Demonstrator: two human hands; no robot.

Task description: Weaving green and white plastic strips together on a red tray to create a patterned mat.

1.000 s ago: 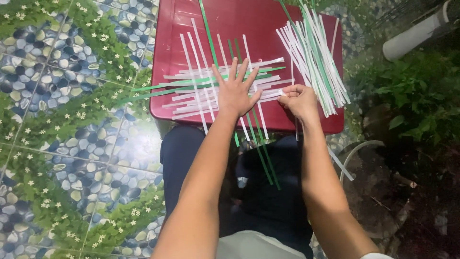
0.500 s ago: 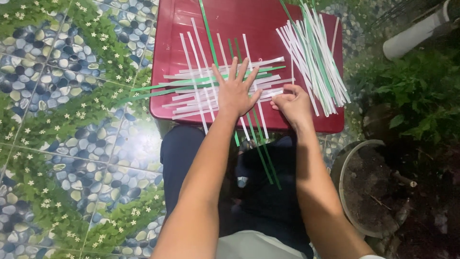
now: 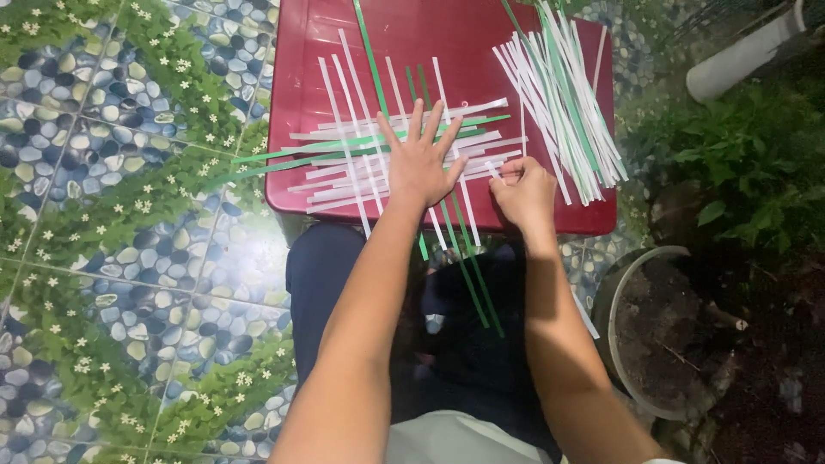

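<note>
**Flat palm pins the weave while the other hand works an edge strip**

A red tabletop [image 3: 301, 103] fills the upper middle of the frame, and on it lies a half-woven mat [image 3: 352, 167] of white and green strips, crossing each other at right angles. The left hand [image 3: 419, 159] rests on the mat near its centre, fingers [image 3: 418, 120] spread wide and flat, gripping nothing. That open, pressing pose seems meant to keep the loose crossings from sliding apart, since nothing else fastens the strips.

Just to the right, touching the mat's right edge, the right hand [image 3: 522, 191] is curled, its fingers closed on the end of a white strip [image 3: 492, 169]. Holding it at the tip, close to the pinned area, would give fine control over one strip without disturbing the rest.

A loose bundle [image 3: 563, 94] of spare strips lies fanned at the upper right of the tabletop, near the working hand but apart from the mat. Several long strip ends hang over the tabletop's near edge, above the person's dark-clad lap [image 3: 326, 275].

A soil-filled pot [image 3: 627, 283] sits at the lower right, with tiled floor [image 3: 112, 258] at left.
</note>
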